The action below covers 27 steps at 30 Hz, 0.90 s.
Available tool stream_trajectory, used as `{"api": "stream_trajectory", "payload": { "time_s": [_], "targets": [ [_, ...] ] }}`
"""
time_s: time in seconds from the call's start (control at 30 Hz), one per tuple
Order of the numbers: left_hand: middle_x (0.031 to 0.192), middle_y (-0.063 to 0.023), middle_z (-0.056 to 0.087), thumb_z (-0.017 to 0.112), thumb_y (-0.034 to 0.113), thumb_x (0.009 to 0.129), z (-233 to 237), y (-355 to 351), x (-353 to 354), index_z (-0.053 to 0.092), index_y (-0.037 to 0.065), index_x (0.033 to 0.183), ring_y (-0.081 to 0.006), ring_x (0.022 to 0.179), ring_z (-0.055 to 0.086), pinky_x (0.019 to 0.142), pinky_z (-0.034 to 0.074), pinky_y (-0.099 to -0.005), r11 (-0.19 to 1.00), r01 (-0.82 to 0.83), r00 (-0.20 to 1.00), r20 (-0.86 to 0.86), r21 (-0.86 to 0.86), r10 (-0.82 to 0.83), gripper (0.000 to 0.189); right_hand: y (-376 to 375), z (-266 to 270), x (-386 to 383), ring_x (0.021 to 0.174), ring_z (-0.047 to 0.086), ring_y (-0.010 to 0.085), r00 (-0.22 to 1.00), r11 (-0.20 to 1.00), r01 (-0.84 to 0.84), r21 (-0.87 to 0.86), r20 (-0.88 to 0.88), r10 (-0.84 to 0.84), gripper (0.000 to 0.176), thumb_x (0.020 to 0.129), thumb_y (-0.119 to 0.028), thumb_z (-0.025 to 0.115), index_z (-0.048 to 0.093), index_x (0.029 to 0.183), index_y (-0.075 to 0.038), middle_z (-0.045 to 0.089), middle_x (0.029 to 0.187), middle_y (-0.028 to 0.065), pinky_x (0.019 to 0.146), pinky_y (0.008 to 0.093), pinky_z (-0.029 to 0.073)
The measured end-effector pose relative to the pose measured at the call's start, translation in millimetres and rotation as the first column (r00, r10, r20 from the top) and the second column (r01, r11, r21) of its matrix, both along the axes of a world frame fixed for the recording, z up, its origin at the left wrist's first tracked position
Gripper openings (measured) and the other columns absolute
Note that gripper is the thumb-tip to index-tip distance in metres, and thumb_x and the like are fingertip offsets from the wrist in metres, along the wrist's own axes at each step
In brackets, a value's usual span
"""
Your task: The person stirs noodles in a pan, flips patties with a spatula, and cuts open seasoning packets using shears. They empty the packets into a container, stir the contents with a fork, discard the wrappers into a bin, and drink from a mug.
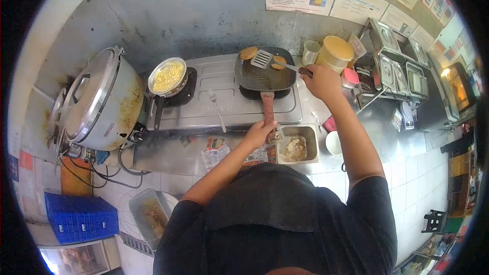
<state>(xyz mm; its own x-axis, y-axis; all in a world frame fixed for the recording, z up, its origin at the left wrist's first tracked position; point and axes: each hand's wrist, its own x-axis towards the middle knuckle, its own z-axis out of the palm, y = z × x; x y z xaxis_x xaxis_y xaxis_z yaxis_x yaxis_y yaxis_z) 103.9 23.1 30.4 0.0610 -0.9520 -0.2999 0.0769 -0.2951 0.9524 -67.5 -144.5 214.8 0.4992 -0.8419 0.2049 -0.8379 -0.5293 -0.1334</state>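
Note:
A dark square pan [262,77] sits on the right burner of the stove, with one browned patty [248,53] at its back left and another [278,62] at its right side. My left hand [261,133] is closed round the end of the pan's brown handle [268,106]. In my right hand [322,82] is the dark handle of a slotted spatula [262,59]. The spatula's head is over the back of the pan, between the two patties. Its tip lies close to the left patty; whether they touch, I cannot tell.
A pot of yellow food [168,77] is on the left burner, with a fork [217,110] beside it. A large cooker [104,99] stands at the left. A metal tray [311,159] lies in front; yellow tubs [336,51] and a container rack [392,66] are at the right.

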Motion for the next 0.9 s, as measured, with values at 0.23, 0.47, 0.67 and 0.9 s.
{"api": "stream_trajectory", "payload": {
  "time_s": [0.23, 0.47, 0.67, 0.9],
  "targets": [
    [0.084, 0.0020, 0.060, 0.061, 0.044, 0.100, 11, 2, -3, 0.064, 0.003, 0.097, -0.0084, 0.074, 0.051, 0.068, 0.043, -0.0265, 0.998, -0.050, 0.999, -0.019, 0.041, 0.051, 0.041, -11, 3, 1, 0.092, 0.070, 0.0353, 0.989, 0.999, -0.008, 0.045, 0.146, 0.002, 0.032, 0.091, -0.039, 0.064, 0.073, 0.114, -0.018, 0.073, 0.099, 0.0154, 0.079, 0.0475, 0.057],
    [0.086, 0.0008, 0.062, 0.056, 0.051, 0.100, 7, 7, 0, 0.065, 0.004, 0.107, -0.0101, 0.073, 0.054, 0.061, 0.044, -0.0273, 0.996, -0.064, 0.998, 0.002, 0.061, 0.064, 0.048, -34, 10, -11, 0.094, 0.071, 0.0349, 1.000, 0.998, 0.005, 0.069, 0.005, -0.005, 0.033, 0.088, -0.038, 0.067, 0.075, 0.109, -0.014, 0.074, 0.101, 0.0159, 0.081, 0.0472, 0.056],
    [0.094, -0.0016, 0.063, 0.053, 0.053, 0.100, 7, 23, -13, 0.063, 0.007, 0.113, -0.0127, 0.073, 0.058, 0.053, 0.048, -0.0297, 0.990, -0.087, 0.990, -0.104, 0.109, 0.099, 0.050, -59, 27, -3, 0.097, 0.071, 0.0366, 0.965, 0.995, 0.003, 0.100, -0.262, 0.023, 0.039, 0.089, -0.044, 0.064, 0.075, 0.107, -0.011, 0.074, 0.103, 0.0166, 0.085, 0.0467, 0.056],
    [0.091, -0.0023, 0.063, 0.055, 0.045, 0.100, -1, 19, -10, 0.061, 0.006, 0.111, -0.0126, 0.064, 0.057, 0.050, 0.048, -0.0301, 0.993, -0.095, 0.986, -0.133, 0.076, 0.104, 0.041, -75, -15, 27, 0.101, 0.070, 0.0349, 0.980, 0.994, 0.008, 0.106, -0.197, 0.013, 0.042, 0.092, -0.046, 0.059, 0.074, 0.110, -0.011, 0.074, 0.106, 0.0156, 0.087, 0.0460, 0.055]
  ]
}}
